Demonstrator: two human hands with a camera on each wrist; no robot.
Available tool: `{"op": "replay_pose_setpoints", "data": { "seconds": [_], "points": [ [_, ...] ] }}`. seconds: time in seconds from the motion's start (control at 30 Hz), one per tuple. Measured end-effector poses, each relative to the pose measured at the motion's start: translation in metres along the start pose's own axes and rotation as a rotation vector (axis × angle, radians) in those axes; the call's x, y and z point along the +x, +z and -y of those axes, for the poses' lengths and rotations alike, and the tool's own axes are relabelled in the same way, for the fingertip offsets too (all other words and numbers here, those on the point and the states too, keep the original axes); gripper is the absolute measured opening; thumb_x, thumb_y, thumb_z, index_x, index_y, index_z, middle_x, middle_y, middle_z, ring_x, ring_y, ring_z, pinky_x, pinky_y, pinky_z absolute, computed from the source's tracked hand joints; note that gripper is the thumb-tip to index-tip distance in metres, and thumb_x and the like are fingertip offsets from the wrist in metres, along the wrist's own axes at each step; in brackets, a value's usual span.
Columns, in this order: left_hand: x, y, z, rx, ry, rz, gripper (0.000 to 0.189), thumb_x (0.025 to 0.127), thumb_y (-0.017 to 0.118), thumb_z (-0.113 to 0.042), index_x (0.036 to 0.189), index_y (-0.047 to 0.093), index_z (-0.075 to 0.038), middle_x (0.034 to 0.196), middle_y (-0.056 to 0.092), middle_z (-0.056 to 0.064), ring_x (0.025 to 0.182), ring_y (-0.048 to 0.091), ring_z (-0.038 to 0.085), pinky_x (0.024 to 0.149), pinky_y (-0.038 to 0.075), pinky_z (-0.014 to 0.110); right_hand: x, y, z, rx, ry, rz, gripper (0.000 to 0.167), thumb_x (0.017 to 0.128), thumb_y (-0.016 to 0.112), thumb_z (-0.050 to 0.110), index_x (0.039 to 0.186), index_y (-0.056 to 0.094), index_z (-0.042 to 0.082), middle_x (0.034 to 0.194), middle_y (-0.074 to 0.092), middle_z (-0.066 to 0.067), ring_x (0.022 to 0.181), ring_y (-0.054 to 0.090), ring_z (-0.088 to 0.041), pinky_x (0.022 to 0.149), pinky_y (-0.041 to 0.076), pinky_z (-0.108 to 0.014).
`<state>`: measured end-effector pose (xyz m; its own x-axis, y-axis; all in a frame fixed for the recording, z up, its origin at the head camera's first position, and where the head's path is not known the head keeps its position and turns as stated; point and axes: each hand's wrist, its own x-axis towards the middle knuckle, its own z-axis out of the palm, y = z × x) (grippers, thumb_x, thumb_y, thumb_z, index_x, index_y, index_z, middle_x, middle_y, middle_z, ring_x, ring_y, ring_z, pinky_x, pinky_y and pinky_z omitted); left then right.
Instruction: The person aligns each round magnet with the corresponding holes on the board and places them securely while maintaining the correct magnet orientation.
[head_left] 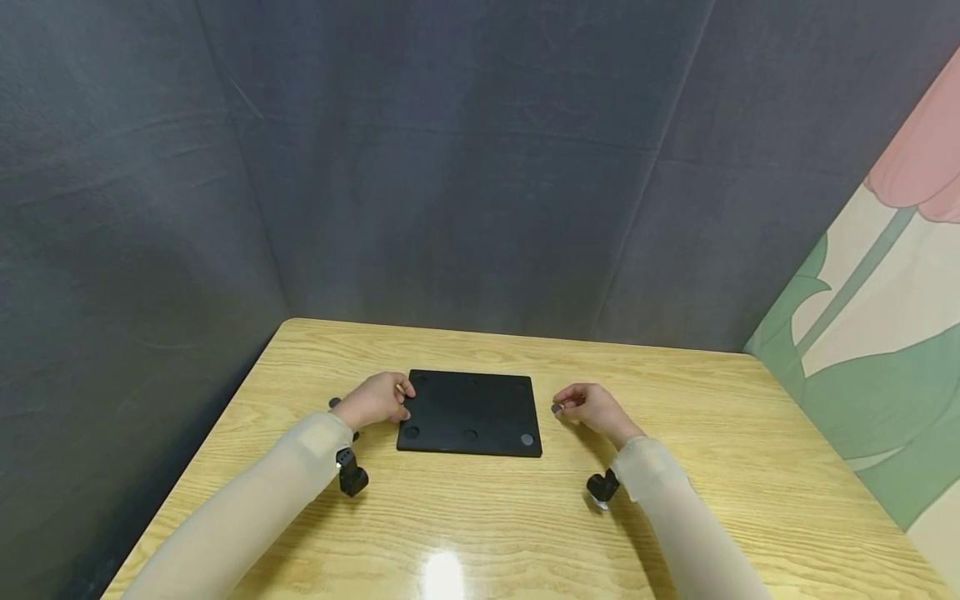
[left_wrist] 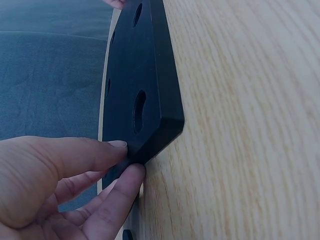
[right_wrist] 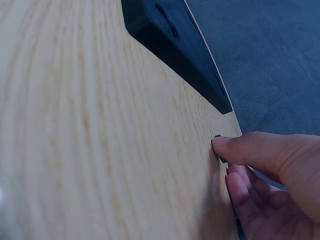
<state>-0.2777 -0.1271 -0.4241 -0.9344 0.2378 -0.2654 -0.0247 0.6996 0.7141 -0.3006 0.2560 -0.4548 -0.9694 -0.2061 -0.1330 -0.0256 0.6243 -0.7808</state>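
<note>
A flat black rectangular board [head_left: 472, 414] lies on the table, with round recesses along its near and far edges. At its left edge, my left hand [head_left: 381, 398] pinches the board, the thumb on one face and a finger against the side in the left wrist view. Just right of the board, my right hand [head_left: 592, 408] holds a small dark round disc [head_left: 557, 408] between thumb and fingers, low over the table. The fingertips mostly cover that disc [right_wrist: 218, 150] in the right wrist view. The near right recess [head_left: 527, 439] looks greyer than the others.
Another dark round piece [head_left: 334, 402] lies on the table beside the left wrist, with one more partly hidden by it. The wooden table [head_left: 480, 525] meets a dark cloth [head_left: 465, 208] at the back and left. A flower-painted wall [head_left: 885, 333] stands on the right.
</note>
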Motion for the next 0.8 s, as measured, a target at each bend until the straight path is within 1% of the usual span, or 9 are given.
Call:
{"op": "replay_pose_setpoints", "data": {
  "seconds": [0.13,0.37,0.8],
  "points": [
    [-0.0001,0.0003,-0.0002,0.000,-0.002,-0.002,0.030,0.082,0.072,0.001,0.109,0.060,-0.004,0.087,0.052,0.007,0.072,0.053,0.018,0.064,0.048,0.028,-0.0005,-0.0002,0.0019,-0.011,0.012,0.009,0.020,0.086,0.068,-0.001,0.106,0.065,-0.004,0.091,0.066,-0.010,0.080,0.057,-0.014,0.069,0.046,-0.023],
    [-0.0016,0.0003,-0.0014,-0.010,-0.004,-0.002,0.030,0.082,0.072,0.002,0.110,0.060,-0.004,0.087,0.052,0.007,0.072,0.053,0.018,0.064,0.049,0.028,-0.0008,-0.0012,0.0051,-0.019,0.053,0.008,0.018,0.085,0.069,0.001,0.103,0.067,0.000,0.087,0.062,-0.005,0.077,0.051,-0.015,0.065,0.042,-0.025],
    [-0.0021,0.0002,-0.0023,-0.016,-0.008,0.001,0.029,0.083,0.071,0.002,0.109,0.060,-0.004,0.087,0.051,0.006,0.071,0.053,0.018,0.065,0.049,0.030,-0.0012,-0.0022,0.0058,-0.012,0.050,0.023,0.015,0.086,0.067,-0.001,0.101,0.068,-0.001,0.086,0.064,-0.004,0.075,0.051,-0.013,0.064,0.042,-0.025]
  ]
}}
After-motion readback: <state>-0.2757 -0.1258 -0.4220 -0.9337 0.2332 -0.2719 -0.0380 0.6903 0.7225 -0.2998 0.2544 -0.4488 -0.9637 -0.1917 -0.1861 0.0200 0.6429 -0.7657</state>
